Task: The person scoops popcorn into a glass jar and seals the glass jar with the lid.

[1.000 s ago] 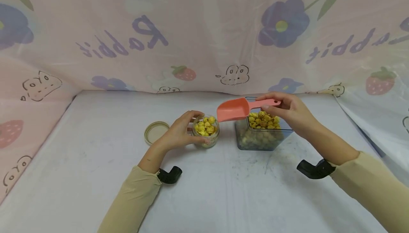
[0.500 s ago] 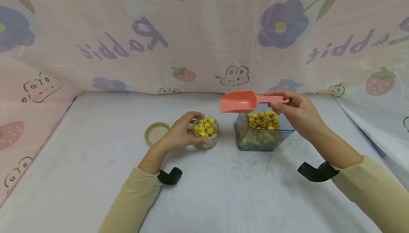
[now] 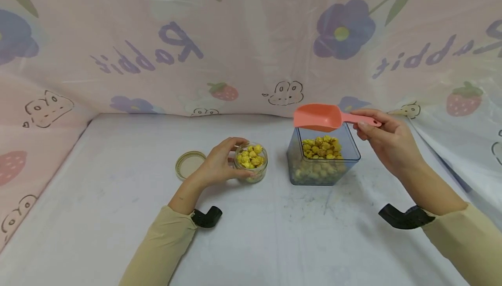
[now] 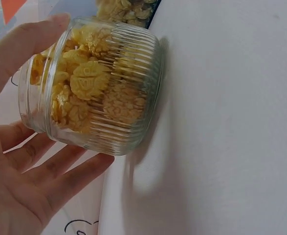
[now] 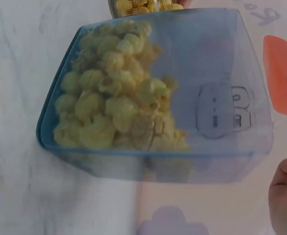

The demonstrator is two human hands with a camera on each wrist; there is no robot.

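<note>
My left hand [image 3: 221, 164] holds a small ribbed glass jar [image 4: 114, 88] from its left side, thumb in front and fingers behind. Yellow popcorn [image 3: 251, 157] reaches close to the jar's rim. By its handle, my right hand [image 3: 388, 140] pinches a coral-pink scoop [image 3: 317, 118], held level above the far part of a clear bluish bin [image 3: 351, 157]. The scoop's bowl shows no popcorn. More popcorn [image 5: 114, 98] fills the lower part of the bin. In the right wrist view only part of the right hand [image 5: 286, 196] shows, at the right edge.
A round lid [image 3: 189, 165] with a gold rim lies on the white-covered table [image 3: 251, 242], left of the jar and partly behind the left hand. A patterned pink curtain [image 3: 243, 50] hangs along the back and sides. A dark mount sits on each wrist.
My right hand has moved right and slightly up with the scoop, from beside the jar to above the bin. The left hand and the jar have stayed in place.
</note>
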